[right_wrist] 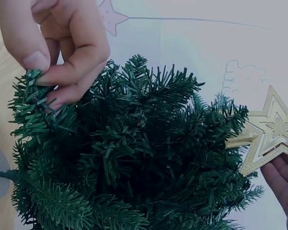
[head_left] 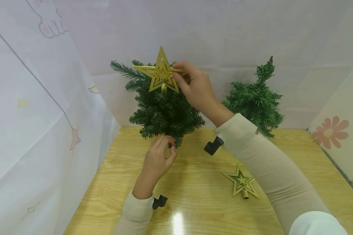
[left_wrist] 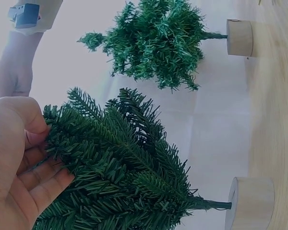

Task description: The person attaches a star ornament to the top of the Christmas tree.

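Observation:
A small green Christmas tree [head_left: 167, 111] stands at the back of the table. At its top, my right hand [head_left: 197, 83] pinches one point of a gold star topper [head_left: 162, 73], whose short tube faces down into the upper branches. My left hand [head_left: 158, 156] is low at the tree's front. In the right wrist view, its thumb and fingers pinch the tip of a branch [right_wrist: 36, 103]. The left wrist view shows this tree [left_wrist: 120, 167] sideways, on a round wooden base [left_wrist: 252, 203].
A second, lighter green tree [head_left: 255, 98] stands at the back right, on its own wooden base [left_wrist: 240, 37]. Another gold star topper [head_left: 241, 181] lies on the wooden table [head_left: 194, 202] beside my right forearm. Printed cloth [head_left: 223, 32] hangs behind and along the sides.

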{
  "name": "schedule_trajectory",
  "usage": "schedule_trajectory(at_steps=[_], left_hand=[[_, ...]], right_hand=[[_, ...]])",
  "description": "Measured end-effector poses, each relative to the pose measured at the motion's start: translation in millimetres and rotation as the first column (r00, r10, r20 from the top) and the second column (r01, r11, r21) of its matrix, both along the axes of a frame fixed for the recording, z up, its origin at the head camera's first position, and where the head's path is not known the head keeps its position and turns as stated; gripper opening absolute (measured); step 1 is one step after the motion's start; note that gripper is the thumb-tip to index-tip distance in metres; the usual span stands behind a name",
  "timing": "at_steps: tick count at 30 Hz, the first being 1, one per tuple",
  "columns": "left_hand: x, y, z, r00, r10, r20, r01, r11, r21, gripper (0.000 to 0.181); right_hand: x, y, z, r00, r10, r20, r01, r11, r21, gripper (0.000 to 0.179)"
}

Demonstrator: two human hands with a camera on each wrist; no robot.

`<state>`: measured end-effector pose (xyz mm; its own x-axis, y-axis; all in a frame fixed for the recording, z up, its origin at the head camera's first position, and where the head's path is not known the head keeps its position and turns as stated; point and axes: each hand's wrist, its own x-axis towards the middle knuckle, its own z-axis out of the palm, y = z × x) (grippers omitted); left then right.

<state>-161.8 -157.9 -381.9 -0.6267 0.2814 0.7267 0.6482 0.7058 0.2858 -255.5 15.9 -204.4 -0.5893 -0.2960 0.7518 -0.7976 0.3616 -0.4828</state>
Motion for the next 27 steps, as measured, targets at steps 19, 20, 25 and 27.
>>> schedule_trajectory(at_steps=[19, 20, 25, 27], left_hand=[[-0.4, 0.5, -1.6, 1.000, 0.001, -0.010, -0.001, 1.000, 0.001, 0.010], [-0.4, 0.5, -1.5, 1.000, 0.003, -0.010, -0.003, 1.000, 0.001, 0.010], [-0.9, 0.5, -1.7, 1.000, 0.003, -0.011, -0.003, 1.000, -0.005, 0.011], [-1.2, 0.4, -2.4, 1.000, 0.002, -0.012, -0.003, 1.000, -0.008, 0.011]], right_hand=[[2.6, -2, 8.8, 0.999, -0.010, -0.052, 0.016, 0.993, 0.114, 0.025], [2.6, -2, 9.2, 0.999, -0.009, -0.048, 0.015, 0.993, 0.117, 0.025], [2.5, 0, 10.8, 1.000, -0.012, -0.024, 0.015, 0.992, 0.128, 0.027], [2.6, 0, 11.0, 1.000, -0.014, -0.009, 0.015, 0.991, 0.129, 0.027]])
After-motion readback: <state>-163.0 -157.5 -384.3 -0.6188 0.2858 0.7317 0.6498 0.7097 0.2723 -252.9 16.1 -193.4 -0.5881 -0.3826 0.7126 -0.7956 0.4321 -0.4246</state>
